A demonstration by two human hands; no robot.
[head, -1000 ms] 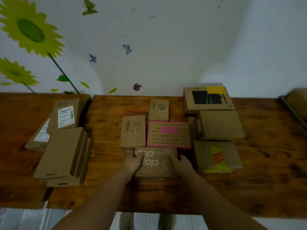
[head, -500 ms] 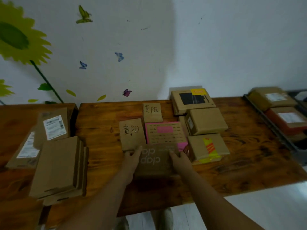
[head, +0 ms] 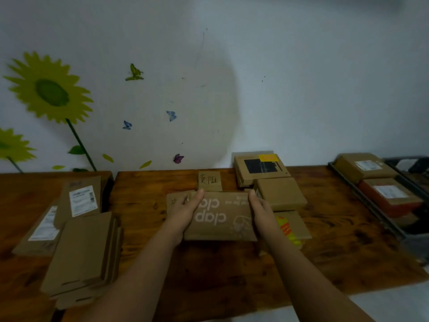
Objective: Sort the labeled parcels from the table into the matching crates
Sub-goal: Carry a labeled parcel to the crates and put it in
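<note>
I hold a flat brown parcel printed "clap" (head: pixel 222 217) above the middle of the wooden table (head: pixel 336 259). My left hand (head: pixel 185 210) grips its left edge and my right hand (head: pixel 262 210) grips its right edge. Behind it lies a small brown parcel with handwritten characters (head: pixel 209 181). A second handwritten parcel (head: pixel 174 201) peeks out at the left, mostly hidden by my left hand. To the right sit a plain brown box (head: pixel 281 194), a box with a black print and yellow sticker (head: pixel 260 168), and a parcel with yellow and orange marks (head: pixel 292 228).
A dark crate (head: pixel 366 203) at the far right holds labeled parcels, one brown (head: pixel 364 166) and one reddish (head: pixel 390 196). On the left lie a stack of flat cardboard boxes (head: pixel 83 259) and two labeled mailers (head: pixel 81 198). A wall with sunflower stickers stands behind the table.
Both hands have lifted the "clap" parcel off the table and raised it, so it now covers the pink parcel. The view has swung right and up, bringing the crate into sight.
</note>
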